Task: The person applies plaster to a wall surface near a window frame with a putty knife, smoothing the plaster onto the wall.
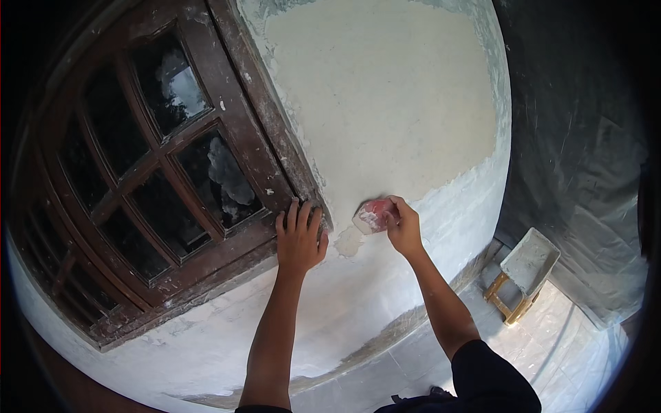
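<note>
My right hand [405,226] grips a red putty scraper [374,215] smeared with white paste and holds it against the wall just right of the window corner. Beside and below its edge lies a fresh beige patch of putty [349,241]. A wide beige coat of putty [385,96] covers the wall above. My left hand [300,237] rests with spread fingers on the lower right corner of the brown wooden window frame [272,199]. Nothing shows in that hand.
At the right, a white tray [533,260] with putty in it sits on a small wooden stool [507,297] on the tiled floor [413,354]. A dark plastic sheet [578,172] hangs along the right side. Bare whitish wall [323,316] runs below the window.
</note>
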`<state>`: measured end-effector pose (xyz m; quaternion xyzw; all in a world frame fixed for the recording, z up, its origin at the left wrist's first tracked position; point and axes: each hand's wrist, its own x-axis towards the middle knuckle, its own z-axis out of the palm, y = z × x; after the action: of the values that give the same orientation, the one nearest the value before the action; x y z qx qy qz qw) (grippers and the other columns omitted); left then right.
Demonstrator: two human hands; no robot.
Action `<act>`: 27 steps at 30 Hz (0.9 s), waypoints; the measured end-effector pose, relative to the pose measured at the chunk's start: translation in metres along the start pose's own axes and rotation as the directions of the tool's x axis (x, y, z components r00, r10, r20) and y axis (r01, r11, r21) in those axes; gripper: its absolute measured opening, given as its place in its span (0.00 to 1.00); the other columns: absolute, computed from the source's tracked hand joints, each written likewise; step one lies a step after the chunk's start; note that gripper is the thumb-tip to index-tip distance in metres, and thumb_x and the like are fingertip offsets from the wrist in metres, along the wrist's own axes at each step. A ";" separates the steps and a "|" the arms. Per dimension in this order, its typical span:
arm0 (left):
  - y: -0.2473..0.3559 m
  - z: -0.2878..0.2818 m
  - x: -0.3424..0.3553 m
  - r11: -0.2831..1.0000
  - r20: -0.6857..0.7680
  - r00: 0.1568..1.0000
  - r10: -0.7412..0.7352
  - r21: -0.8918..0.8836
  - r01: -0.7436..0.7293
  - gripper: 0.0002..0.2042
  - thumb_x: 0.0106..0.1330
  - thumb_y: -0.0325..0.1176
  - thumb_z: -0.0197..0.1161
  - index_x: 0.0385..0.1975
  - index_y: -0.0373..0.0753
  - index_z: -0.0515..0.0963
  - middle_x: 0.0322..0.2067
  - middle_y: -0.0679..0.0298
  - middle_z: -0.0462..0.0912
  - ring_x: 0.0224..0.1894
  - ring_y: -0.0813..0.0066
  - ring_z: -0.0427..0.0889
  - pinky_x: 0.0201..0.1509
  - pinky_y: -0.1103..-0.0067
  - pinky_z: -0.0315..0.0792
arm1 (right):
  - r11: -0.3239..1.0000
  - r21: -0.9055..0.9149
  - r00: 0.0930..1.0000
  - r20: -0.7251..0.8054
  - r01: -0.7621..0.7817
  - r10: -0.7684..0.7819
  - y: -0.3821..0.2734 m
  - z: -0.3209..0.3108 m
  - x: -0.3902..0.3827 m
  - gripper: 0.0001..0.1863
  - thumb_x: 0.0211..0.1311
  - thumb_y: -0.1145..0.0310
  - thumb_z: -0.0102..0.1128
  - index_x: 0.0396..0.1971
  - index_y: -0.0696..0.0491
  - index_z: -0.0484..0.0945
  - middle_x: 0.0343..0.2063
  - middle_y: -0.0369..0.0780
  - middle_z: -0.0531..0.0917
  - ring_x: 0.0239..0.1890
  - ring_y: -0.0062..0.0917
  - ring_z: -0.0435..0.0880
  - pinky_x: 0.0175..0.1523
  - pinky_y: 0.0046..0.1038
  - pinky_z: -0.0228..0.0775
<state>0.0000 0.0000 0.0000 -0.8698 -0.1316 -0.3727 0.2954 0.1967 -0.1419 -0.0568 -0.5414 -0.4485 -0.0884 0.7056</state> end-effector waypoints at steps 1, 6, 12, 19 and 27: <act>-0.001 0.000 0.000 1.000 -0.001 1.000 -0.003 -0.006 0.003 0.23 0.57 0.43 0.59 0.53 0.44 0.71 0.58 0.60 0.66 0.65 0.57 0.59 0.63 0.54 0.53 | 0.997 0.037 0.996 -0.063 -0.064 0.067 0.000 -0.002 0.001 0.14 0.57 0.83 0.54 0.45 0.60 0.72 0.31 0.46 0.82 0.34 0.34 0.84 0.41 0.26 0.75; 0.004 0.001 0.002 1.000 -0.029 1.000 0.010 -0.015 -0.011 0.22 0.57 0.42 0.60 0.52 0.42 0.71 0.57 0.58 0.66 0.65 0.54 0.58 0.61 0.53 0.53 | 0.976 -0.106 0.979 0.091 0.191 -0.182 -0.007 0.007 -0.008 0.14 0.57 0.86 0.51 0.45 0.61 0.72 0.31 0.45 0.81 0.33 0.26 0.83 0.41 0.24 0.75; 0.002 0.001 0.002 1.000 -0.025 1.000 0.005 -0.019 -0.006 0.22 0.57 0.42 0.60 0.51 0.43 0.71 0.57 0.58 0.66 0.65 0.55 0.58 0.62 0.53 0.53 | 0.984 0.155 0.993 -0.057 -0.091 0.101 0.000 0.001 -0.013 0.16 0.54 0.87 0.53 0.44 0.60 0.72 0.31 0.46 0.81 0.35 0.29 0.83 0.43 0.26 0.74; 0.001 0.000 0.001 1.000 -0.023 1.000 0.003 -0.005 -0.004 0.22 0.57 0.42 0.60 0.51 0.43 0.72 0.57 0.59 0.66 0.65 0.56 0.59 0.62 0.54 0.54 | 0.998 -0.057 0.999 0.034 0.028 -0.026 0.006 0.007 -0.013 0.15 0.53 0.86 0.56 0.43 0.60 0.73 0.34 0.48 0.82 0.38 0.36 0.84 0.44 0.27 0.74; 0.001 -0.001 0.003 1.000 -0.027 1.000 0.016 -0.017 -0.016 0.22 0.56 0.41 0.60 0.51 0.43 0.72 0.57 0.57 0.66 0.64 0.54 0.59 0.61 0.54 0.53 | 0.977 -0.049 0.950 0.246 0.209 -0.192 -0.010 0.015 -0.018 0.16 0.54 0.87 0.54 0.44 0.61 0.73 0.36 0.49 0.82 0.39 0.39 0.84 0.43 0.29 0.76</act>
<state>0.0021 -0.0013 0.0017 -0.8682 -0.1175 -0.3829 0.2929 0.1723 -0.1400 -0.0624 -0.5256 -0.5795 -0.1103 0.6131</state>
